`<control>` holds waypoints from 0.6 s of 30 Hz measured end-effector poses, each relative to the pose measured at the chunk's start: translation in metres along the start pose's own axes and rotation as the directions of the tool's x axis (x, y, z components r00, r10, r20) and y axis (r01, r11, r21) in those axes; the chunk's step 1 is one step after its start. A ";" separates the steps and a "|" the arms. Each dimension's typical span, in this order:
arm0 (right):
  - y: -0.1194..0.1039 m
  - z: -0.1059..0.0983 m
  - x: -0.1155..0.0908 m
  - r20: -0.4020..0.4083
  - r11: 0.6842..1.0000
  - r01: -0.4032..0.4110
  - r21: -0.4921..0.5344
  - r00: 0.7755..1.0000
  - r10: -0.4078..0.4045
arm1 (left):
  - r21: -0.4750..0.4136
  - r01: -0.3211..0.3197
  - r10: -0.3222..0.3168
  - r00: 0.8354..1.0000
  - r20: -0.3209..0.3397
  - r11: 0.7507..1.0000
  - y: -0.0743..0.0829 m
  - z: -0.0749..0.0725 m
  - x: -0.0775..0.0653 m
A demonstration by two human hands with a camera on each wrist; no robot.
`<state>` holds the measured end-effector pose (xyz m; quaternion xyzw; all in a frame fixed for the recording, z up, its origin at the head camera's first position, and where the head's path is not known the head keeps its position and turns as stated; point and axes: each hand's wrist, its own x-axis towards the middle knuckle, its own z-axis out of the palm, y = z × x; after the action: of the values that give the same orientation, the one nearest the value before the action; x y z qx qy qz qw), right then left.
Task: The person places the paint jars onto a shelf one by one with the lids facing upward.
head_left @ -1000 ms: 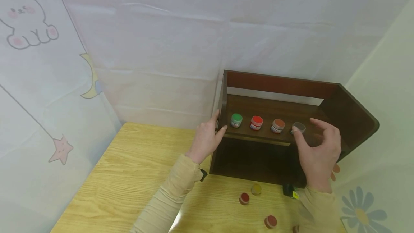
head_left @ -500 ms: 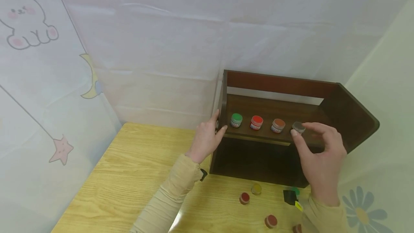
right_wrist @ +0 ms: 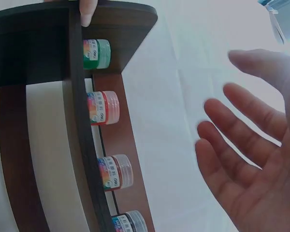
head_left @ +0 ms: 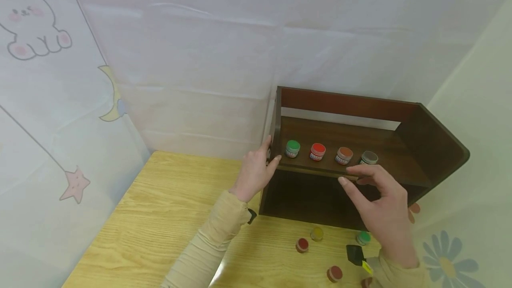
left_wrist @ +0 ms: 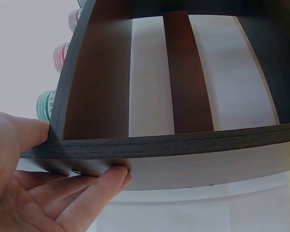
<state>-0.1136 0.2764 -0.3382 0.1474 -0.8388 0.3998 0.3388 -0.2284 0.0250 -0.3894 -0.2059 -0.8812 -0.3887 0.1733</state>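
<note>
In the head view, the right hand (head_left: pixel 382 206) has its grip slightly parted and empty, with the upright gray jar (head_left: pixel 368 157) on the shelf (head_left: pixel 435 148) at 2 o'clock from its fingertips, farther from the left hand (head_left: pixel 254 171) gripping the shelf's side

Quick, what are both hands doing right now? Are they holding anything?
Left hand: closed on the side edge of the shelf, gripping it.
Right hand: open, holding nothing, in front of the shelf.
</note>
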 end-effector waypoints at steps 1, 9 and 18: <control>0.000 0.001 -0.001 0.030 1.000 0.018 0.003 0.999 -0.018 | 0.000 0.002 -0.002 1.000 0.001 1.000 0.000 0.000 0.000; 0.007 0.015 -0.010 0.231 0.997 0.060 0.050 0.970 -0.070 | -0.003 0.012 -0.012 1.000 0.004 1.000 0.001 0.000 0.000; 0.025 0.038 -0.027 0.369 0.999 -0.037 0.026 0.929 0.025 | -0.007 0.022 -0.021 1.000 0.013 1.000 0.002 -0.001 0.000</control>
<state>-0.1240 0.2623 -0.3883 0.2120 -0.8830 0.3841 0.1667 -0.2269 0.0256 -0.3879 -0.1996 -0.8831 -0.3922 0.1627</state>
